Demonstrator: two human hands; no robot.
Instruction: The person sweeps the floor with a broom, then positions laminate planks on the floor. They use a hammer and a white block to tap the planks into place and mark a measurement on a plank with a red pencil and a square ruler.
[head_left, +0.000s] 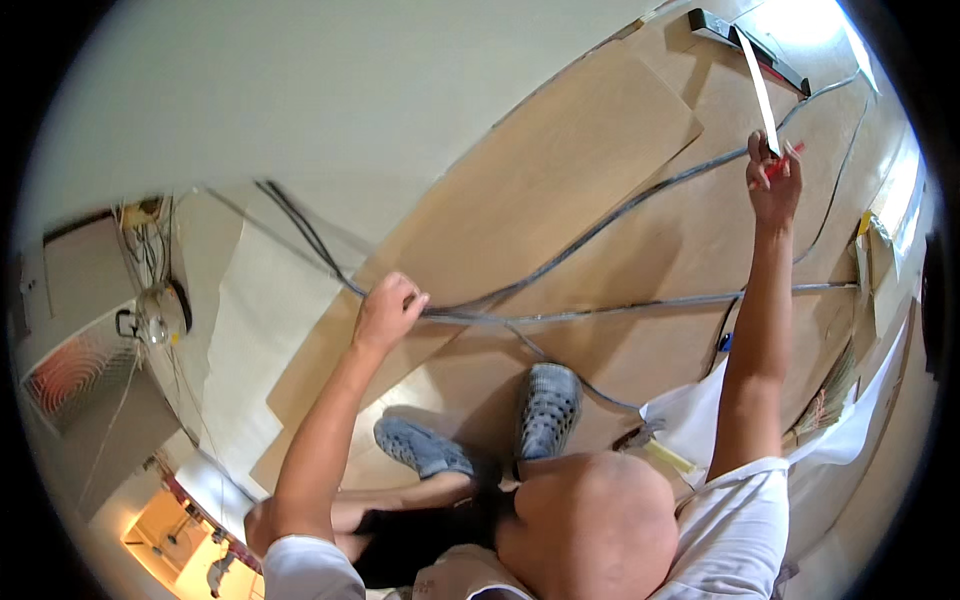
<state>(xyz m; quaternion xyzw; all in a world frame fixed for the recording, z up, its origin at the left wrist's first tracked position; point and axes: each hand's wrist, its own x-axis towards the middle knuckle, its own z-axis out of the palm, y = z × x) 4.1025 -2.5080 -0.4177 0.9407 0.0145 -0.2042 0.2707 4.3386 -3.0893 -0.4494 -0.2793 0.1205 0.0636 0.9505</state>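
Note:
My left hand (390, 305) grips a bundle of grey and dark cables (560, 254), which runs from the pale panel at upper left across brown board sheeting (500, 230) toward the right. My right hand (775, 180), stretched out toward the upper right, holds a thin red stick (798, 150), perhaps a pencil, together with one end of a long white strip (755, 80). The strip's far end reaches a long dark level-like bar (710, 28) lying at the upper right. My feet in grey clogs (548, 410) stand on the sheeting, below the cables.
A pale grey panel (260, 90) fills the upper left. Crumpled white sheeting (680, 400) lies by my right arm, with a yellowish tool (672, 456) beside it. At the left are a heater with a red glow (75, 380), hanging wires and a lit orange box (165, 530). Loose paper (875, 270) stands along the right.

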